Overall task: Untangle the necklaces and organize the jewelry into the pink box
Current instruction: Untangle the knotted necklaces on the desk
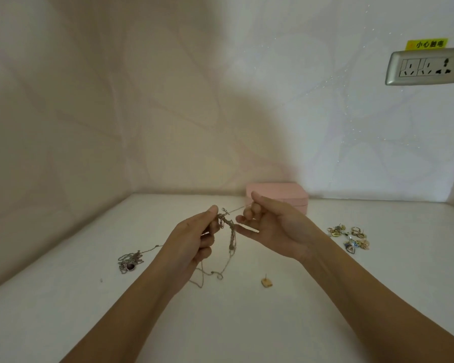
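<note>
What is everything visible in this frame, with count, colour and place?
tangled necklaces: one knot, silver, held up between the hands, ends trailing to the table
chain heap: one, silver with a dark pendant, table left
pink box: one, pink, lid down, back by the wall
earring pile: one cluster, gold and blue, table right
stud earring: one, gold, table centre
table: one, white
wall socket: one, silver-grey, wall upper right
yellow sticker: one, above the socket
left hand: pinches the knot
right hand: pinches a strand
</note>
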